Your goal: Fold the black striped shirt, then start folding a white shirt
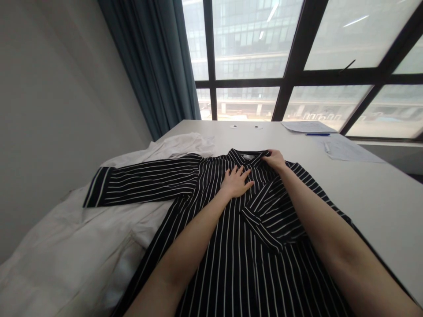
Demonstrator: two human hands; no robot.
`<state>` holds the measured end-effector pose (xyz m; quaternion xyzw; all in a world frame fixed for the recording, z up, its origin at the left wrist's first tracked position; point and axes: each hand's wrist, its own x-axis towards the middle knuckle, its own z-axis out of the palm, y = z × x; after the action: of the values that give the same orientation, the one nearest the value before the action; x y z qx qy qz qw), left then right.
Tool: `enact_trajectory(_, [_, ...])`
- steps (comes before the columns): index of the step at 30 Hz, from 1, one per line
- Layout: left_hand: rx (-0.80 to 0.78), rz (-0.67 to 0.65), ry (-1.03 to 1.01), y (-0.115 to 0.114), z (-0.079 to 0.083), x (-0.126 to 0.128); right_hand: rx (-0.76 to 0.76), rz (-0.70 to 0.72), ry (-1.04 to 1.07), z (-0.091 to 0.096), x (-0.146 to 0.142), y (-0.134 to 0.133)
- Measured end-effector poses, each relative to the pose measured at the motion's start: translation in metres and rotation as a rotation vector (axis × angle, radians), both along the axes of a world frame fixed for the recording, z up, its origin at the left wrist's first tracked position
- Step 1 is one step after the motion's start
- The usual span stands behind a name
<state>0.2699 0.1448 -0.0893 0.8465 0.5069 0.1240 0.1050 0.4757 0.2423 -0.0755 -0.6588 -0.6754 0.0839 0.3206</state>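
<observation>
A black shirt with white stripes (pixel 224 246) lies spread out in front of me, its collar pointing away. My left hand (pixel 236 181) rests flat on the upper chest, fingers spread. At the right side of the collar (pixel 238 155), my right hand (pixel 275 161) pinches the fabric between thumb and fingers. One sleeve (pixel 148 180) stretches out to the left. The other sleeve (pixel 276 211) is folded inward across the front, partly behind my right forearm. A small pale label (pixel 248 156) shows inside the neck.
Crumpled white cloth (pixel 109 246) covers the left side, under the outstretched sleeve. On the white table (pixel 370 189) at the far right lie paper sheets (pixel 353 149) and a blue pen (pixel 317 134). A blue curtain (pixel 155 57) and windows stand beyond the table.
</observation>
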Motion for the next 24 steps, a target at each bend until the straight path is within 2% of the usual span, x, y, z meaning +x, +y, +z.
enact_trajectory(3, [0.057, 0.063, -0.321, 0.003, -0.005, -0.002, 0.116, 0.107, 0.024, 0.016, 0.001, -0.013])
enact_trajectory(5, [0.119, 0.157, -0.507, 0.008, -0.008, -0.004, 0.184, 0.171, 0.032, 0.020, 0.004, -0.029])
enact_trajectory(8, [0.192, 0.309, -0.668, 0.017, -0.011, -0.008, 0.246, 0.263, -0.021, 0.012, 0.010, -0.056])
enact_trajectory(11, [0.219, 0.382, -0.812, 0.026, -0.014, -0.010, 0.229, 0.317, -0.109, -0.006, 0.019, -0.077])
enact_trajectory(16, [0.129, 0.350, -1.036, 0.031, -0.013, -0.012, 0.192, 0.334, -0.149, -0.021, 0.027, -0.087])
enact_trajectory(20, [0.108, 0.277, -1.061, 0.030, -0.010, -0.015, 0.197, 0.317, -0.188, -0.019, 0.026, -0.088])
enact_trajectory(24, [0.108, 0.293, -1.116, 0.032, -0.007, -0.018, 0.245, 0.274, -0.243, -0.016, 0.025, -0.093])
